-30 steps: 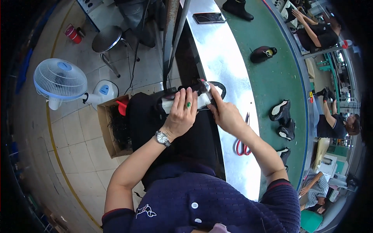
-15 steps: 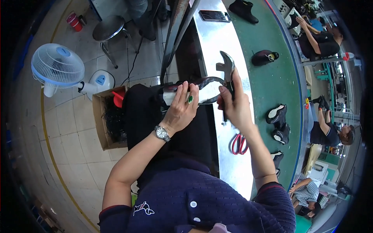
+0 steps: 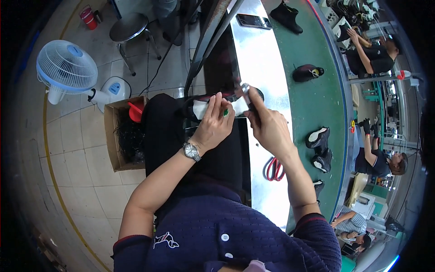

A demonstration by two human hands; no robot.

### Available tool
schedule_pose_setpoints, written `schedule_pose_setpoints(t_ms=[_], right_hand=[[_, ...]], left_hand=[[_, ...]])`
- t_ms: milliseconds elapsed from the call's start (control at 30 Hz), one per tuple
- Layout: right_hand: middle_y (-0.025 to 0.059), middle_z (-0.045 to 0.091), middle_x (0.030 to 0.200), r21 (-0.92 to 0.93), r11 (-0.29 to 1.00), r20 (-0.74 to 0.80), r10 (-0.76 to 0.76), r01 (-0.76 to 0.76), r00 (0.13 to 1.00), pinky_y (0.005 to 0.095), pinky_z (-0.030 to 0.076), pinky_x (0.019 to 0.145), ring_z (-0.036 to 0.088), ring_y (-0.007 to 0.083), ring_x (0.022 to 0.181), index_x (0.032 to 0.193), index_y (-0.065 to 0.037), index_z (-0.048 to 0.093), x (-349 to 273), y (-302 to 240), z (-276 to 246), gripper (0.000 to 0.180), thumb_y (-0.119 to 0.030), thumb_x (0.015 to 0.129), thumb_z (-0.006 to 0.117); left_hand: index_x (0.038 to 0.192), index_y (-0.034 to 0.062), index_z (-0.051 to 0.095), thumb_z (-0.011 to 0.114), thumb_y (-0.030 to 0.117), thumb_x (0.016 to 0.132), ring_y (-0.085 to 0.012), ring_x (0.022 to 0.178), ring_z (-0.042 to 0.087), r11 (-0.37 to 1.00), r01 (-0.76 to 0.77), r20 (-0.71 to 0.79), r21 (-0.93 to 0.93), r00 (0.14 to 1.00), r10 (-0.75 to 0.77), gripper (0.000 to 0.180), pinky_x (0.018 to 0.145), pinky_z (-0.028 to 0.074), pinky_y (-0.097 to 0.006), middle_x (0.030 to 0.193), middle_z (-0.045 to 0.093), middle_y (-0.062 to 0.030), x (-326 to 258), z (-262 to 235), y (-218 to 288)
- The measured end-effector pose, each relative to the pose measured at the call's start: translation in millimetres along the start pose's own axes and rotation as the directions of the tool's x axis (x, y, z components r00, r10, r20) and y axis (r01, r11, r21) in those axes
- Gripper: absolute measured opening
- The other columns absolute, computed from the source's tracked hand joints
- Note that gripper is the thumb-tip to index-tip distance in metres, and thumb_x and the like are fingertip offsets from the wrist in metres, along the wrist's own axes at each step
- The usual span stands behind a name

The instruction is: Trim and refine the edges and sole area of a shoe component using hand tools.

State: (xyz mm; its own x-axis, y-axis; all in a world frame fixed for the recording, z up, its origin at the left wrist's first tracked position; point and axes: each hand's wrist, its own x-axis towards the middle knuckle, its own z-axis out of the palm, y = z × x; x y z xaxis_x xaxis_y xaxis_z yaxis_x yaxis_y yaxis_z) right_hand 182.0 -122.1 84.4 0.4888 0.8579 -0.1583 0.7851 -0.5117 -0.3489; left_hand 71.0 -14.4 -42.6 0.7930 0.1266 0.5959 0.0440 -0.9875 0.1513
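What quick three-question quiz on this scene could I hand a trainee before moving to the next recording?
1. Open question: what tool is in the person's right hand?
2. True or false: the red-handled scissors lie on the shiny metal bench.
3. Multiple choice: the fingers of the left hand rest on
A) a phone
B) a shoe
C) a stool

Key:
1. A hammer, its head blurred.
2. True.
3. B.
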Motion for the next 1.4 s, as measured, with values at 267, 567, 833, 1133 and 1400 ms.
schedule_pose_setpoints(t_ms=[267,567,833,1133,1400], right_hand=[[0.0242,0.062,0.064,-0.095,0.995,0.13,-0.027,0.04,0.991,0.0521,0.046,0.055,0.062,0.0434,0.059,0.151,-0.012,0.017,3.7,1.1,19.9,0.071,-0.011,0.091,0.055],[0.0215,0.062,0.062,-0.056,0.994,0.049,-0.091,0.094,0.995,0.0522,0.047,0.056,0.062,0.0432,0.06,0.15,-0.013,0.019,17.7,-16.8,19.0,0.069,-0.013,0.092,0.055],[0.0243,0.061,0.063,0.019,0.996,0.102,-0.09,0.089,0.991,0.0524,0.048,0.056,0.062,0.0445,0.061,0.15,-0.009,0.018,17.7,-20.5,31.2,0.07,-0.01,0.09,0.055],[0.0278,0.064,0.074,0.217,0.973,0.147,-0.113,0.079,0.983,0.0553,0.048,0.068,0.062,0.0486,0.072,0.145,-0.014,0.033,21.5,-5.1,30.9,0.062,-0.015,0.089,0.06],[0.0258,0.066,0.09,0.043,0.995,0.166,0.079,-0.087,0.983,0.0486,0.05,0.069,0.065,0.0437,0.077,0.143,-0.004,0.032,0.8,33.1,27.9,0.056,-0.01,0.093,0.054]], left_hand=[[0.128,-0.0067,0.047,0.069,0.016,0.08,-0.0383,0.125,0.046,0.947,0.32,0.219,-0.02,0.926,-0.308,0.058,0.109,0.036,-0.047,0.116,0.058,-0.0241,24.8,-38.4,-8.3],[0.128,-0.0081,0.052,0.054,0.006,0.083,-0.0423,0.119,0.049,0.947,0.14,0.331,0.288,0.914,-0.236,0.046,0.111,0.033,-0.045,0.123,0.055,-0.0285,2.2,-47.8,-16.8],[0.13,-0.0028,0.047,0.083,0.009,0.063,-0.0358,0.116,0.053,0.857,0.435,0.216,-0.275,0.897,-0.386,0.077,0.1,0.044,-0.041,0.126,0.056,-0.0209,-5.0,-58.4,-33.8],[0.148,0.0087,0.025,0.084,0.013,0.066,-0.0361,0.118,0.055,0.599,0.593,0.393,-0.538,0.805,-0.444,0.101,0.099,0.045,-0.04,0.135,0.054,-0.0172,-11.9,-57.5,-52.0],[0.153,0.0032,0.009,0.088,0.031,0.065,-0.0377,0.142,0.025,0.516,0.666,0.42,-0.539,0.743,-0.521,0.122,0.111,0.034,-0.041,0.156,0.015,-0.0258,-44.7,-81.4,-35.6]])
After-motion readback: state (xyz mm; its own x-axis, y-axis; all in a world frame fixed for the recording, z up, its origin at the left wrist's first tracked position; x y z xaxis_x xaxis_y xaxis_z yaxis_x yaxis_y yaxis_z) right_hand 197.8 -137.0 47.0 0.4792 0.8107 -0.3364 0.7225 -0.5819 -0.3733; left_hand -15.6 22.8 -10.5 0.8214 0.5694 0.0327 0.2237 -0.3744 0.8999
